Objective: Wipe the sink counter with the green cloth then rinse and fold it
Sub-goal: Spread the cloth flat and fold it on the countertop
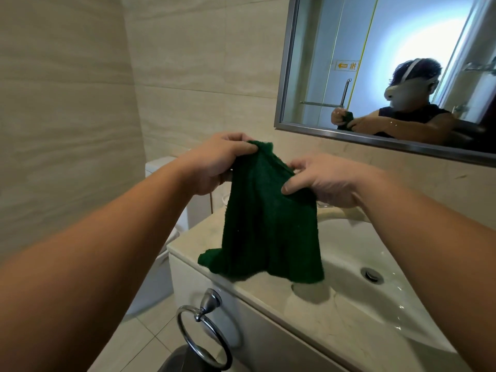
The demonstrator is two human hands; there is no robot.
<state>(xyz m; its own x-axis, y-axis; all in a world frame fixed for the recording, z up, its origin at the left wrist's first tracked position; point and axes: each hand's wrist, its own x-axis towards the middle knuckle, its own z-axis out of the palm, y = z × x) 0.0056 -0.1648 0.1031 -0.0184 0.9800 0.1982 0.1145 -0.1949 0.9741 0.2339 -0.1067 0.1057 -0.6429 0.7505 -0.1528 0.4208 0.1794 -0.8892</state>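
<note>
The left hand (214, 162) pinches the top corner of the green cloth (268, 224) between thumb and fingers, closed tight on the fabric. The right hand (322, 181) grips the cloth's upper edge on the other side, thumb in front and fingers curled behind. Between them the cloth is held up in the air, hanging in loose vertical folds, not yet flat or squared.

The cloth hangs above the sink (375, 264), over its left rim, and its bottom hem reaches down near the surface (308, 326) beside the basin; whether the hem touches there cannot be told. It looks dark and heavy, which suggests it is wet, though no dripping shows.

The basin has beads of water below the drain (371, 275), and the stone in front of the sink carries a damp patch. The tap is not visible, and no stream of water shows. Judging from this, wiping and rinsing are likely finished, and the person is spreading the cloth to start folding. The fold itself is still to be done: no crease has been made.

Below the sink, a chrome towel ring (204, 334) is fixed to the cabinet front. Above the sink, the mirror (295, 76) reflects both hands gripping the cloth.
</note>
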